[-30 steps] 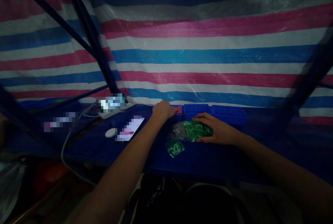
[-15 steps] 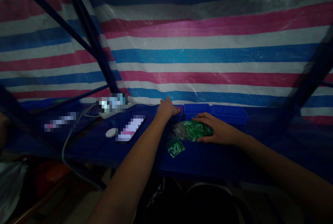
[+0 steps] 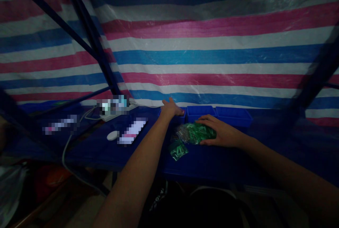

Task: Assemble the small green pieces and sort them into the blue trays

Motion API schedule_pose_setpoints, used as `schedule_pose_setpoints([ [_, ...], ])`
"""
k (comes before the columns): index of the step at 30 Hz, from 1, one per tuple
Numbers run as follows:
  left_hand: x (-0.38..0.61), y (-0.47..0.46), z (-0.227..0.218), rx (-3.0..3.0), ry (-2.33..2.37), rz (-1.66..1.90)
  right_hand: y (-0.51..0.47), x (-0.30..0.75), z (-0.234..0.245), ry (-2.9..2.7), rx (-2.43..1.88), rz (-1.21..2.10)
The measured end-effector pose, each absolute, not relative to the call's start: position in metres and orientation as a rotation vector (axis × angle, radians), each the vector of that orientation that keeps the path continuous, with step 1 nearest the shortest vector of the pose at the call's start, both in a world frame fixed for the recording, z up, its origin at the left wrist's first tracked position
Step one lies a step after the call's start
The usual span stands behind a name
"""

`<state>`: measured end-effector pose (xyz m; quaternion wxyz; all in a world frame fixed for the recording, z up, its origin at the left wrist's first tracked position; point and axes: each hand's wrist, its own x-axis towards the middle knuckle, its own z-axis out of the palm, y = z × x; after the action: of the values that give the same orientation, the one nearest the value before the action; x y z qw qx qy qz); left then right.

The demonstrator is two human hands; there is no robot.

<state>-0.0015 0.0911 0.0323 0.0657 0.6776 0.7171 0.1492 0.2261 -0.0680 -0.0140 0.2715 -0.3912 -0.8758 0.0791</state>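
My left hand (image 3: 171, 108) is over the leftmost blue bin (image 3: 181, 119) at the back of the table. Its fingers are spread and partly hidden behind the hand, and nothing shows in them. My right hand (image 3: 214, 131) is curled round the right side of a pile of clear plastic bags with green contents (image 3: 200, 133), thumb at the front and fingers at the back. Greyish bags (image 3: 182, 132) lie against the pile's left side. In front of them, a single small bag with pale green strips (image 3: 178, 149) lies flat on the table.
Two more blue bins (image 3: 201, 111) (image 3: 234, 115) stand to the right. On the left are a phone (image 3: 133, 131), a white oval object (image 3: 113, 135) and a white power strip (image 3: 116, 113) with cables. Blue metal posts (image 3: 102, 62) and a striped sheet (image 3: 212, 58) rise behind.
The left hand has shifted very slightly over the leftmost bin. The right hand stays on the green bags, and the bags lie as before.
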Motion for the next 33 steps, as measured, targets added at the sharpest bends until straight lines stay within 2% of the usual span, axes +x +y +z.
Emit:
schedule_pose_setpoints([
  [21,-0.011,0.064,0.037,2.263,2.030,0.576,-0.067,0.226,-0.015,-2.368,-1.044,0.218],
  [27,-0.025,0.059,0.047,2.364,1.812,0.921,-0.066,0.226,-0.015,-2.359,-1.030,0.202],
  [33,-0.054,0.045,0.076,2.278,1.517,1.497,-0.067,0.226,-0.014,-2.374,-1.023,0.194],
])
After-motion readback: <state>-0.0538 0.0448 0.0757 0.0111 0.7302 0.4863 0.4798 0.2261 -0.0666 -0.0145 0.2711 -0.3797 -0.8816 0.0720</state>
